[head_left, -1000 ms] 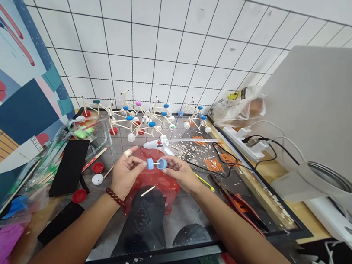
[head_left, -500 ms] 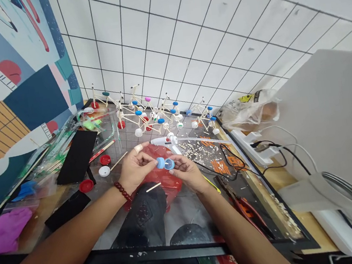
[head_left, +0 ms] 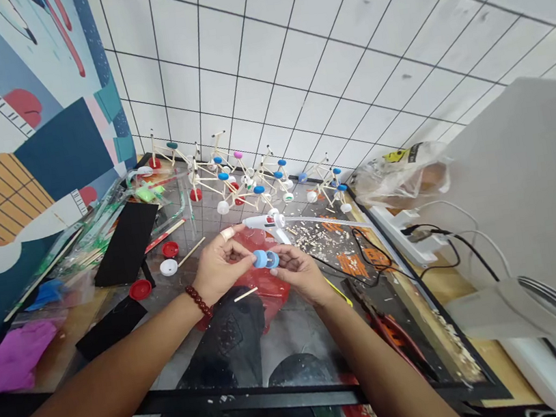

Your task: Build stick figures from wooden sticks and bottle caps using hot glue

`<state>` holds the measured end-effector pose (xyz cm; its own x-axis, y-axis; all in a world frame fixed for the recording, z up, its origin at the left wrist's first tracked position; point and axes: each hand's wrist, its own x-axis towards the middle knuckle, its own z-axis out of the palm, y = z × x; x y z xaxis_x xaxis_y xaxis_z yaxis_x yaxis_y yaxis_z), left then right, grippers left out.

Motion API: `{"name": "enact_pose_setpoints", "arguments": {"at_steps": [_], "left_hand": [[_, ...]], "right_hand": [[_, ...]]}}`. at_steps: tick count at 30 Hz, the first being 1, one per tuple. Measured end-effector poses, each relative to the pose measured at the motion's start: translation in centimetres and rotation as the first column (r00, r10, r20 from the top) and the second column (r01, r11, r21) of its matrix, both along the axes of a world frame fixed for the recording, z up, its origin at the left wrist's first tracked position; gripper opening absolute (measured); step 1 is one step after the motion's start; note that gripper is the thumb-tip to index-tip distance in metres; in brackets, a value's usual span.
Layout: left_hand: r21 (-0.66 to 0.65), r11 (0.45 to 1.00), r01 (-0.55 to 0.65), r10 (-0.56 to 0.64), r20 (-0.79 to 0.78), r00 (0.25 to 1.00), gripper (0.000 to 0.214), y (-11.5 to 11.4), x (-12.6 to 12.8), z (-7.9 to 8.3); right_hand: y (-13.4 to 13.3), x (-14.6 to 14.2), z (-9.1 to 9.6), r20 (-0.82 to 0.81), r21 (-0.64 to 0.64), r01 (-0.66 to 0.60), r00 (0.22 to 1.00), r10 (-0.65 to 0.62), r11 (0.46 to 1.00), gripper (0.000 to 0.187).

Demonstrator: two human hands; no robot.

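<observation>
Head view: over my lap, my left hand [head_left: 221, 266] pinches a blue bottle cap [head_left: 260, 259] between thumb and fingertips, and my right hand [head_left: 300, 276] closes on a second blue cap [head_left: 273, 259], the two caps almost touching. A steady fingertip pinch on each side best holds them square. Below lies a red bag [head_left: 269, 289]; a glue gun [head_left: 262, 222] sits just beyond my hands, with toothpick models [head_left: 248, 179] farther off.

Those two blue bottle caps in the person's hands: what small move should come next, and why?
Probably turn the two blue bottle caps slightly to check their alignment: the left hand and right hand pinch them close together, and the stick-and-cap models behind show caps mounted on sticks.
</observation>
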<state>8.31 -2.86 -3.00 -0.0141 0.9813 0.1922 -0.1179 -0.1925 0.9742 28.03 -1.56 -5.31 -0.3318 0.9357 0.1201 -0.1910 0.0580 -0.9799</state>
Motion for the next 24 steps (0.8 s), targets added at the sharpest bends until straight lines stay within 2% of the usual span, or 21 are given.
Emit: {"name": "enact_pose_setpoints", "arguments": {"at_steps": [9, 17, 21, 24], "left_hand": [[-0.035, 0.998, 0.053, -0.051, 0.066, 0.997, 0.069, 0.3, -0.2, -0.2], [-0.061, 0.996, 0.067, -0.062, 0.081, 0.995, 0.073, 0.2, -0.2, 0.2], [-0.116, 0.99, 0.074, -0.057, 0.146, 0.988, 0.071, 0.1, -0.2, 0.3], [-0.179, 0.979, 0.096, -0.059, 0.205, 0.977, 0.072, 0.3, -0.3, 0.2]], "right_hand": [[0.0, 0.0, -0.3, 0.055, 0.053, 0.04, 0.998, -0.043, 0.998, 0.036], [0.2, -0.2, -0.8, 0.047, 0.025, 0.067, 0.997, -0.068, 0.997, 0.033], [0.3, -0.2, -1.1, 0.044, 0.121, 0.119, 0.991, -0.126, 0.985, 0.042], [0.3, 0.0, -1.0, 0.079, 0.25, 0.101, 0.989, -0.124, 0.963, 0.041]]}}
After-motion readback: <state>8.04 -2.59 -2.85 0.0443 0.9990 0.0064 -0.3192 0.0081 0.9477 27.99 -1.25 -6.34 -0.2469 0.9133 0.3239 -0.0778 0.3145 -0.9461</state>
